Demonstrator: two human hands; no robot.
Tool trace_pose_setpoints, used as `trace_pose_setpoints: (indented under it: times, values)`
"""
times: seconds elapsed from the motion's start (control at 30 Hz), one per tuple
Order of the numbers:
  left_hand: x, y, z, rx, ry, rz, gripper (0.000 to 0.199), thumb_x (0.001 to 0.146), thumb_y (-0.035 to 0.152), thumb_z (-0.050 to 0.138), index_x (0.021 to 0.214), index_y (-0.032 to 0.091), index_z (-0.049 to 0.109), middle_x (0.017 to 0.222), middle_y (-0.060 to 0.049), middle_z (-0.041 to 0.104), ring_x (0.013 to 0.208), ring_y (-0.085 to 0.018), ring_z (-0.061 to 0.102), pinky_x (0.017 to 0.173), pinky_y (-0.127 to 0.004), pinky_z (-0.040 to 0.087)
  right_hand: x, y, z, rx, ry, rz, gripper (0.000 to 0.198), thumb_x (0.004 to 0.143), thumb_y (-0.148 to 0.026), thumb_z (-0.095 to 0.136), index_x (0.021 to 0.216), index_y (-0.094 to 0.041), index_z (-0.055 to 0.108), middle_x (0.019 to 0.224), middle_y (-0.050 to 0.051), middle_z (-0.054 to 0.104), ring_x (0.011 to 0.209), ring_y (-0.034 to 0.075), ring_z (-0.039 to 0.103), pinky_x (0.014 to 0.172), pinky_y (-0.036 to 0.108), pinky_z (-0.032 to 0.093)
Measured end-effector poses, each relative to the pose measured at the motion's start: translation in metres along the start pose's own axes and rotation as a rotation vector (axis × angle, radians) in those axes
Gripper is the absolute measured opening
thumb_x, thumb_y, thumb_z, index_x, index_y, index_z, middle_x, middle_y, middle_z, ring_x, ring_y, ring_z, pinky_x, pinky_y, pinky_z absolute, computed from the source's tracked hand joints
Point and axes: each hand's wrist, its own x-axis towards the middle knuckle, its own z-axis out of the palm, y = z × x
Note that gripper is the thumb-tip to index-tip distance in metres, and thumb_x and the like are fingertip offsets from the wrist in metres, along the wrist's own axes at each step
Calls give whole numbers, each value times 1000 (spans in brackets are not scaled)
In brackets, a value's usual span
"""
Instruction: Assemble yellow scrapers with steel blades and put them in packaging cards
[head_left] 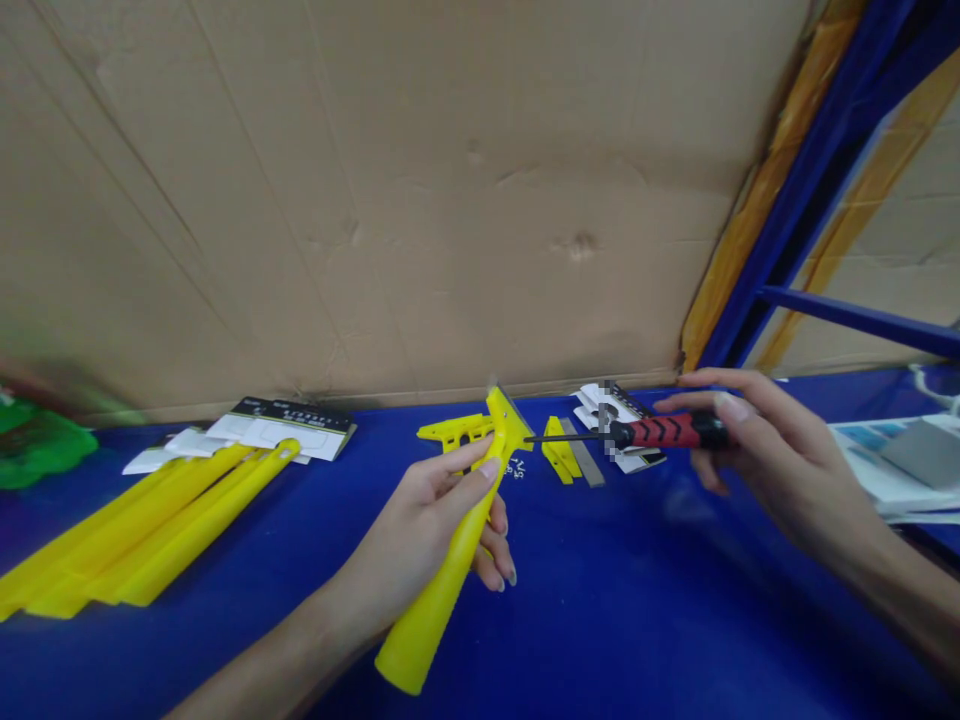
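Observation:
My left hand (442, 510) is wrapped round the handle of a yellow scraper (442, 600), tilted with its head up. In my right hand (772, 440) is a screwdriver (667, 432) with a red and black handle, held by its butt end between the fingers. The shaft lies level, its tip at the scraper's head; whether it sits in a screw is too small to tell. Behind the scraper lie more yellow plastic parts (454, 432). Just right of its head are a small yellow piece (559, 455) and a flat grey metal blade (585, 460), under the screwdriver shaft.
Several yellow handles (187, 530) lie at left beside black-and-white cards (277, 425). More cards (637, 460) lie behind the screwdriver. A green plastic bag (41, 445) is far left, papers (900, 465) at right. A cardboard wall (375, 200) and blue frame (795, 220) bound the blue table (600, 610).

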Motion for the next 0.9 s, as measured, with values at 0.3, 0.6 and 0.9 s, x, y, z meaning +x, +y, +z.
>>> trace_pose_setpoints:
  times: [0.3,0.6,0.9]
  values:
    - [0,-16,4,-52,-58,-40,74,86,47,79,143,10,50,63,3,66,46,-18,69,40,-22,54,-1,-10,-5,-88,8,-71,22,95,-47,68,98,-26,73,68,-2,71,48,12,59,44,23,46]
    - [-1,-5,1,-61,6,-25,71,85,47,81,139,11,51,61,2,67,45,-18,68,40,-21,53,-4,-8,-1,-69,-11,-25,20,92,-46,71,98,-27,72,56,-4,66,39,13,53,40,25,42]
    - [-1,-5,1,-74,39,2,74,80,47,84,135,10,51,62,2,68,44,-16,66,39,-20,53,-3,-5,4,-68,40,-58,17,90,-43,76,99,-29,71,55,-7,63,40,9,53,41,20,43]
